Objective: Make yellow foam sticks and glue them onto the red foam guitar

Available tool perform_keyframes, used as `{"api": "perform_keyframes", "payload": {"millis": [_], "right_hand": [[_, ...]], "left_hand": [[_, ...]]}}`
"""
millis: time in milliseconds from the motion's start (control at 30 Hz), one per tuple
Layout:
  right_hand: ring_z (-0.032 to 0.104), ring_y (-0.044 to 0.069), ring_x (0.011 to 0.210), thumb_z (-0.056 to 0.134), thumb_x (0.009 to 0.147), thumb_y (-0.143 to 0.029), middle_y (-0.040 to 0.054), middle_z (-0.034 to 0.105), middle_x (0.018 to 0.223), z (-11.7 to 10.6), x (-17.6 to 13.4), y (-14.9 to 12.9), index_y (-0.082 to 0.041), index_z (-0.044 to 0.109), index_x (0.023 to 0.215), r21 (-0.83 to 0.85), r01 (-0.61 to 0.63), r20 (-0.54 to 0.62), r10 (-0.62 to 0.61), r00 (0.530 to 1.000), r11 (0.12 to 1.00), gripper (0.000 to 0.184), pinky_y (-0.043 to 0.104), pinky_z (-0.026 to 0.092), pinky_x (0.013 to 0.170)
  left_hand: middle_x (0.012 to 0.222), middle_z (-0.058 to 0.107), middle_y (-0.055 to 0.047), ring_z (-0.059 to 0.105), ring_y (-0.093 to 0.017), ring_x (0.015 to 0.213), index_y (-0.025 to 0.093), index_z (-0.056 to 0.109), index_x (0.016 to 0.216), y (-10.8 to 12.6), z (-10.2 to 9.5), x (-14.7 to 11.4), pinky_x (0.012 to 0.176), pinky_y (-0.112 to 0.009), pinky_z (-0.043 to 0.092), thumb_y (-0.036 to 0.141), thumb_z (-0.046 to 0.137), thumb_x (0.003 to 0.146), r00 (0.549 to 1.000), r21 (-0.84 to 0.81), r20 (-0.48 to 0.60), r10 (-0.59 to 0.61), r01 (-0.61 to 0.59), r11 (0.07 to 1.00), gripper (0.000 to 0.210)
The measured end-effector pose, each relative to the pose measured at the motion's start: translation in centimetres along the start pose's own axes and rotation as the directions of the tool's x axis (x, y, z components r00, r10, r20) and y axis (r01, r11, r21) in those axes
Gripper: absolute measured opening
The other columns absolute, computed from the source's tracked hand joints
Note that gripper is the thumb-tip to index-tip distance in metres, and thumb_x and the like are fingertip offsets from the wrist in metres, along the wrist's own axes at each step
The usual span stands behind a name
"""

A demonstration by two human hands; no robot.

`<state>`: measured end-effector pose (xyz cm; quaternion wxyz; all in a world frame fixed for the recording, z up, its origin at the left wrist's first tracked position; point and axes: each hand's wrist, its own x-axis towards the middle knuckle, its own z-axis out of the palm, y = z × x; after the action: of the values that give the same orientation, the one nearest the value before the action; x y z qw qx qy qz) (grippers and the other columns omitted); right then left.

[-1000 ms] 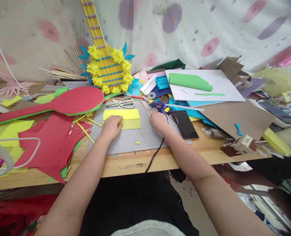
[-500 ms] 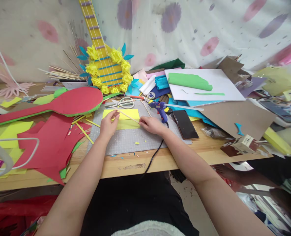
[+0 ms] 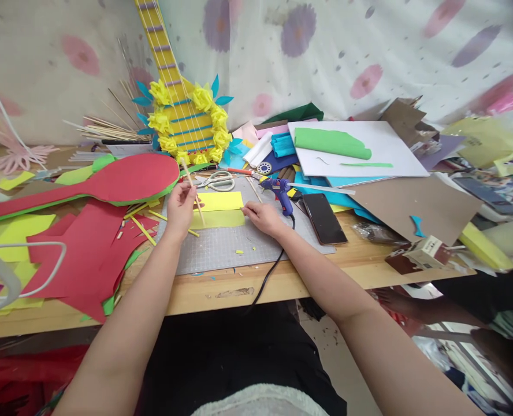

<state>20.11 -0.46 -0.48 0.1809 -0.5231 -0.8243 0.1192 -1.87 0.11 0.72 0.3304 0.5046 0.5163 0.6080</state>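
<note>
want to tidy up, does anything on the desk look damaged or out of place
The desk has a rough brown patch along its front, unlike the smoother wood around it. Yellow scraps litter the mat, and the glue gun's cord trails over the edge, where it might snag.

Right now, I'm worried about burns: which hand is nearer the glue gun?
Right: the right hand is just left of the glue gun; the left hand, holding a stick, is farther left, near yellow paper.

The thin stick (image 3: pixel 200 212) is pale beige, the paper sheet (image 3: pixel 222 201) two-toned yellow; from the sheet, the guitar (image 3: pixel 186 128) at eleven o'clock is yellow striped turquoise, the curtain (image 3: pixel 330 75) at one white, flowered pink and purple.
</note>
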Motion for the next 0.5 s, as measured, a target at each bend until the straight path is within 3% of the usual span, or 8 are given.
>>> {"api": "perform_keyframes", "payload": {"millis": [100, 167, 233, 333, 500], "right_hand": [[0.057, 0.014, 0.069, 0.033, 0.09, -0.045, 0.0029, 0.066, 0.073, -0.1, 0.0, 0.7, -0.018, 0.063, 0.073, -0.025, -0.094, -0.03, 0.093, 0.995, 0.995, 0.043, 0.023, 0.029, 0.059], [0.056, 0.014, 0.066, 0.032, 0.089, -0.049, 0.003, 0.065, 0.068, -0.1, 0.0, 1.0, -0.017, 0.063, 0.069, -0.011, -0.144, -0.037, 0.144, 0.989, 0.989, 0.049, 0.023, 0.029, 0.058], [0.056, 0.014, 0.064, 0.03, 0.089, -0.051, 0.0032, 0.064, 0.066, -0.1, -0.1, 1.2, -0.017, 0.063, 0.067, 0.001, -0.183, -0.044, 0.183, 0.982, 0.983, 0.053, 0.023, 0.029, 0.057], [0.056, 0.014, 0.067, 0.032, 0.089, -0.049, 0.0035, 0.065, 0.07, -0.1, -0.2, 1.4, -0.017, 0.063, 0.071, -0.006, -0.192, -0.047, 0.191, 0.98, 0.981, 0.048, 0.023, 0.029, 0.058], [0.056, 0.015, 0.071, 0.04, 0.087, -0.043, 0.003, 0.066, 0.077, 0.0, -0.4, 1.3, -0.019, 0.062, 0.08, -0.054, -0.158, -0.026, 0.157, 0.987, 0.986, 0.033, 0.024, 0.028, 0.059]], "left_hand": [[0.083, 0.061, -0.002, 0.057, -0.013, 0.069, 0.021, 0.063, 0.08, 1.1, 0.0, 0.5, 0.06, -0.026, 0.049, 0.041, 0.06, 0.072, 0.953, 0.298, 0.223, 0.205, -0.267, 0.916, 0.022], [0.084, 0.062, -0.003, 0.057, -0.014, 0.072, 0.022, 0.066, 0.075, 1.5, 0.4, 0.1, 0.064, -0.027, 0.047, 0.037, 0.06, 0.074, 0.874, 0.466, 0.442, 0.2, -0.414, 0.781, 0.016], [0.084, 0.063, -0.003, 0.058, -0.017, 0.077, 0.024, 0.068, 0.073, 1.3, 0.9, -0.6, 0.066, -0.028, 0.045, 0.03, 0.058, 0.075, 0.81, 0.578, 0.575, 0.117, -0.504, 0.642, 0.012], [0.084, 0.064, -0.004, 0.058, -0.019, 0.084, 0.025, 0.069, 0.075, 0.4, 1.4, -1.6, 0.069, -0.03, 0.043, 0.025, 0.058, 0.075, 0.767, 0.632, 0.638, 0.066, -0.571, 0.524, 0.011], [0.082, 0.063, -0.004, 0.058, -0.02, 0.084, 0.026, 0.068, 0.074, -0.9, 0.9, -2.1, 0.068, -0.03, 0.043, 0.022, 0.057, 0.075, 0.771, 0.604, 0.633, 0.069, -0.548, 0.578, 0.011]]}}
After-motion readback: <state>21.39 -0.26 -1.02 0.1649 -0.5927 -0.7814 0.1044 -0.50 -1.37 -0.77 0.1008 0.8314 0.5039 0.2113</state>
